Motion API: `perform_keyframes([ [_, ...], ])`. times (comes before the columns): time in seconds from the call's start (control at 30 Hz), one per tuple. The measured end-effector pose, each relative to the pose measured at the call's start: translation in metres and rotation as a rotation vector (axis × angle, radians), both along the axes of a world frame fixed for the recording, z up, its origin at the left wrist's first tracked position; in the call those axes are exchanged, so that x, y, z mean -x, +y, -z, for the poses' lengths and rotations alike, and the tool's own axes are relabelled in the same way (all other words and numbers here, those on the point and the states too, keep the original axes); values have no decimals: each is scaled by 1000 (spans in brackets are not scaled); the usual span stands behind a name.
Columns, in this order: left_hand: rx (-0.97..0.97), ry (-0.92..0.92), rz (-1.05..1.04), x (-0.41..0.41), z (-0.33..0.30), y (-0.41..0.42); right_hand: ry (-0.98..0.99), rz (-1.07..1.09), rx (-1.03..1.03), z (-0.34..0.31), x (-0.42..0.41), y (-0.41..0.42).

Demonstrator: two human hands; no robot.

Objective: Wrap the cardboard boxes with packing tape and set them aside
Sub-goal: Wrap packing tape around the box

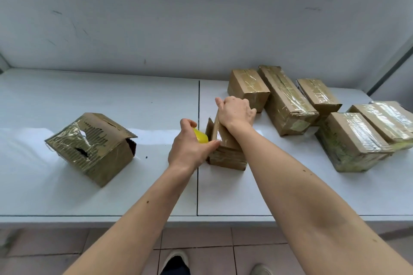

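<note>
A small cardboard box (pixel 225 156) stands in the middle of the white table (pixel 100 100) with its flaps partly raised. My right hand (pixel 235 111) grips the top of a raised flap. My left hand (pixel 190 147) holds a yellow roll of packing tape (pixel 200 136) against the box's left side, thumb touching the box edge. A torn, tilted cardboard box (pixel 93 147) with patches of tape and holes lies to the left, apart from both hands.
Several taped cardboard boxes (pixel 288 100) are grouped at the back right, up to the table's right end. A grey wall (pixel 178 18) runs behind the table. A seam (pixel 198 100) splits the tabletop. Tiled floor and my shoes show below the front edge.
</note>
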State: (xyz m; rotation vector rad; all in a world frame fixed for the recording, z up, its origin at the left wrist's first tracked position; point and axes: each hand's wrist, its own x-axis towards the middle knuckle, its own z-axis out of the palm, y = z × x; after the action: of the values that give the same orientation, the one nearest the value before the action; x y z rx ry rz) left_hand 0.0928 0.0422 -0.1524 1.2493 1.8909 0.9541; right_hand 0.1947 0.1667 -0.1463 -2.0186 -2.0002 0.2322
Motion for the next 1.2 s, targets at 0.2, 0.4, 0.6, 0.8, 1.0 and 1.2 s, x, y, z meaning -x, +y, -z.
perform_keyframes([
  [0.2, 15, 12, 8, -2, -7, -3, 35, -16, -4, -1, -1, -6],
  [0.4, -65, -70, -20, 14, -29, -21, 397, -170, -50, -36, -12, -21],
  [0.6, -53, -426, 21, 24, -63, -51, 671, -506, 310, -63, 1, -86],
  [0.8, -26, -512, 68, 2, -76, -74, 868, -356, 173, -71, -19, -118],
  [1.0, 67, -582, 130, -18, -88, -81, 622, -320, -87, -71, -36, -132],
  [1.2, 136, -599, 177, -26, -92, -88, 546, -238, -177, -77, -50, -114],
])
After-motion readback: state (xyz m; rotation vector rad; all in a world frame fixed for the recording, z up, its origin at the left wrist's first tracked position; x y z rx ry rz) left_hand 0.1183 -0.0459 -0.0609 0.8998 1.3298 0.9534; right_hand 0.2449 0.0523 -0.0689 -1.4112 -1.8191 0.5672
